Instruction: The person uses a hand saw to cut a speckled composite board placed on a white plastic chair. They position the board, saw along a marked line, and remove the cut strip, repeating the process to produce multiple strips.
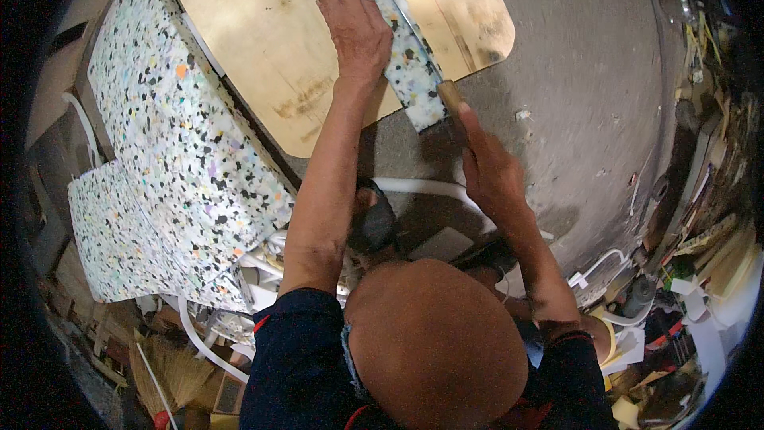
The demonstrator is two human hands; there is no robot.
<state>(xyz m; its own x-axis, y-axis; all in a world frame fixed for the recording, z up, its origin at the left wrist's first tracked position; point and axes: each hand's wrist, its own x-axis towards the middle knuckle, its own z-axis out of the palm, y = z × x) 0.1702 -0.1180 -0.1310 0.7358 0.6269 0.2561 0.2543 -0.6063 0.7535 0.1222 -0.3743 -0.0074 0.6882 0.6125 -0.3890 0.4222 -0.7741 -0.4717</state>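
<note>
A strip of white foam speckled with black and colours [422,107] lies across a pale yellowish board [247,24]. My left hand [356,32] rests on the strip's left side with its fingers stretched out, holding nothing. My right hand [491,167] is closed round the wooden handle of a long thin knife [450,95]. The blade runs away from me along the strip's right edge, close against it. Whether it is cutting into the foam I cannot tell. The strip's near end sticks out past the board's edge.
Large speckled foam sheets [175,135] lean at the left, beside the board. A straw broom [171,366] is at the lower left. White tubing [430,185] curves over the grey floor [589,56] near my arms. Scraps and clutter [700,271] line the right side.
</note>
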